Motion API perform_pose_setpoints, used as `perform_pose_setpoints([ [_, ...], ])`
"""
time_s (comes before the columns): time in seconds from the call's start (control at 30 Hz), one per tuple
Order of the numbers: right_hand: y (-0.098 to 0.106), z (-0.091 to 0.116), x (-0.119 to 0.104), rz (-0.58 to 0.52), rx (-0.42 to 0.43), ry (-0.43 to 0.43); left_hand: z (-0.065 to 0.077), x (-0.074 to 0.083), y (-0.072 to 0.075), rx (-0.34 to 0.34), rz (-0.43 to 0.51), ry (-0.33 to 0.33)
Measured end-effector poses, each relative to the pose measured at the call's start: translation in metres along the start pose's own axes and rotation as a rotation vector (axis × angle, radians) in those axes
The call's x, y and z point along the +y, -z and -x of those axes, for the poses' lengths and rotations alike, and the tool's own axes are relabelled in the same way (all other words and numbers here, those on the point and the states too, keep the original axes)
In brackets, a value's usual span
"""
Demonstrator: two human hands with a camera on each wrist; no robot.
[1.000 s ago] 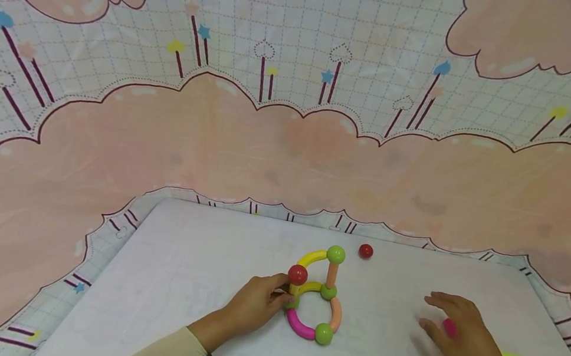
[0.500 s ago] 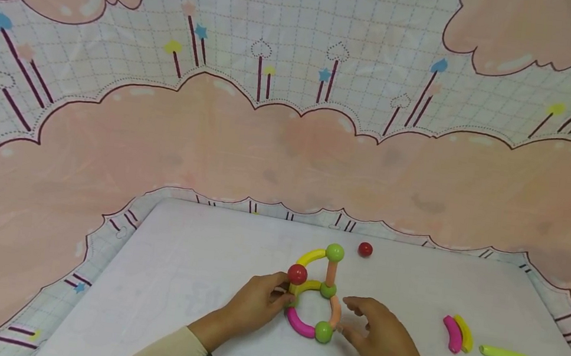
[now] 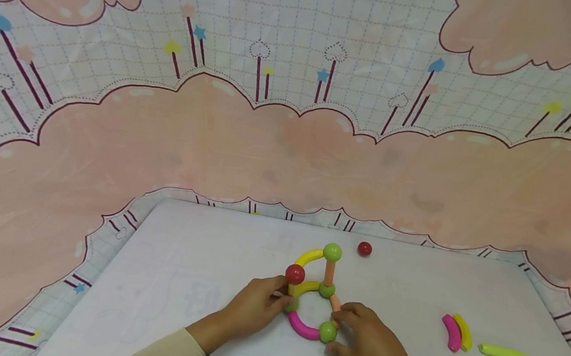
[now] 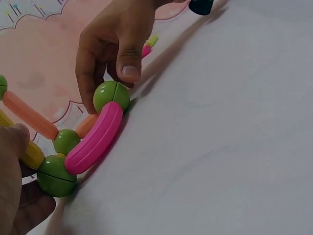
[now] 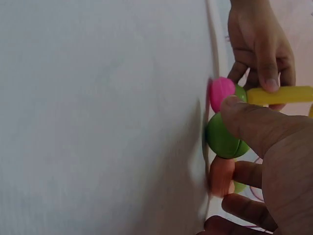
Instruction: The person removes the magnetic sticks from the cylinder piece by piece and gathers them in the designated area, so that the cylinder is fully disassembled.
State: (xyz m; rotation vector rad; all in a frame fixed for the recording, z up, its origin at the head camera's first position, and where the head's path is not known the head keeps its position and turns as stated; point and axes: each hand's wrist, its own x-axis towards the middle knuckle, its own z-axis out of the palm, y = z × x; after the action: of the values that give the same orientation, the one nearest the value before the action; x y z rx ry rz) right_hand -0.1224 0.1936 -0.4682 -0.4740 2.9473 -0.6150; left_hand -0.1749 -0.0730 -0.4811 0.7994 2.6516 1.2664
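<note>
A build of magnetic rods and balls stands mid-table: a lower ring with a pink curved rod [image 3: 303, 326], an orange curved rod [image 3: 335, 304] and green balls, plus an upper yellow curved rod [image 3: 310, 256], a red ball [image 3: 295, 274] and a top green ball [image 3: 332, 252]. My left hand [image 3: 256, 308] pinches the upright yellow rod [image 4: 32, 155] at the left, its fingers beside the lower green ball [image 4: 57, 176]. My right hand [image 3: 371, 343] holds the front green ball [image 3: 328, 332], thumb against it, with fingers touching the orange curved rod, which they partly cover.
A loose red ball [image 3: 365, 249] lies behind the build. To the right are a pink curved rod [image 3: 451, 332], a yellow curved rod [image 3: 462, 331] and a straight lime rod [image 3: 503, 353]. A printed cloth [image 3: 278, 153] hangs behind the white table [image 3: 192, 238].
My right hand has left the loose rods on the right, come across to the build and taken the front green ball, which has shifted slightly right. The left hand keeps its grip.
</note>
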Motion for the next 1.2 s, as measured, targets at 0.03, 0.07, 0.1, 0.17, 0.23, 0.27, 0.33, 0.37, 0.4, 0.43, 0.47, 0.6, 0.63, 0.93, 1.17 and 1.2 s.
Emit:
perform_pose_setpoints([
  [0.03, 0.0, 0.0, 0.001, 0.017, 0.003, 0.003, 0.001, 0.001, 0.0, -0.003, -0.001, 0.0],
  [0.07, 0.001, 0.0, 0.003, 0.035, 0.004, 0.008, 0.001, 0.001, -0.001, -0.009, 0.002, 0.003],
  [0.1, 0.002, -0.001, 0.004, 0.045, 0.007, 0.015, 0.002, 0.001, -0.002, -0.013, 0.007, 0.004],
  [0.17, 0.003, -0.001, 0.009, 0.053, 0.006, 0.038, 0.003, 0.002, -0.004, -0.022, 0.018, 0.001],
  [0.23, 0.006, -0.002, 0.014, 0.041, 0.004, 0.072, 0.005, 0.002, -0.005, -0.032, 0.027, -0.009],
  [0.27, 0.007, -0.004, 0.016, 0.028, 0.001, 0.077, 0.006, 0.002, -0.006, -0.037, 0.03, -0.017],
  [0.33, 0.01, -0.008, 0.017, -0.026, 0.002, 0.055, 0.007, 0.002, -0.006, -0.042, 0.03, -0.037],
  [0.37, 0.012, -0.012, 0.017, -0.054, 0.008, 0.03, 0.007, 0.003, -0.006, -0.043, 0.028, -0.046],
  [0.4, 0.013, -0.016, 0.016, -0.088, 0.021, 0.006, 0.008, 0.003, -0.006, -0.043, 0.024, -0.056],
  [0.43, 0.015, -0.022, 0.013, -0.129, 0.032, -0.034, 0.008, 0.003, -0.006, -0.042, 0.021, -0.063],
  [0.47, 0.015, -0.028, 0.011, -0.164, 0.055, -0.065, 0.008, 0.003, -0.006, -0.04, 0.018, -0.065],
  [0.6, 0.015, -0.053, 0.003, -0.29, 0.148, -0.108, 0.008, 0.003, -0.006, -0.035, 0.008, -0.054],
  [0.63, 0.014, -0.058, 0.002, -0.309, 0.165, -0.107, 0.008, 0.003, -0.005, -0.035, 0.008, -0.05],
  [0.93, 0.009, -0.071, -0.005, -0.324, 0.2, -0.108, 0.009, 0.006, -0.005, -0.046, 0.016, -0.055],
  [1.17, 0.011, -0.072, -0.006, -0.305, 0.176, -0.142, 0.007, 0.005, -0.005, -0.049, -0.022, -0.065],
  [1.2, 0.011, -0.072, -0.005, -0.309, 0.174, -0.144, 0.007, 0.005, -0.005, -0.049, -0.028, -0.067],
])
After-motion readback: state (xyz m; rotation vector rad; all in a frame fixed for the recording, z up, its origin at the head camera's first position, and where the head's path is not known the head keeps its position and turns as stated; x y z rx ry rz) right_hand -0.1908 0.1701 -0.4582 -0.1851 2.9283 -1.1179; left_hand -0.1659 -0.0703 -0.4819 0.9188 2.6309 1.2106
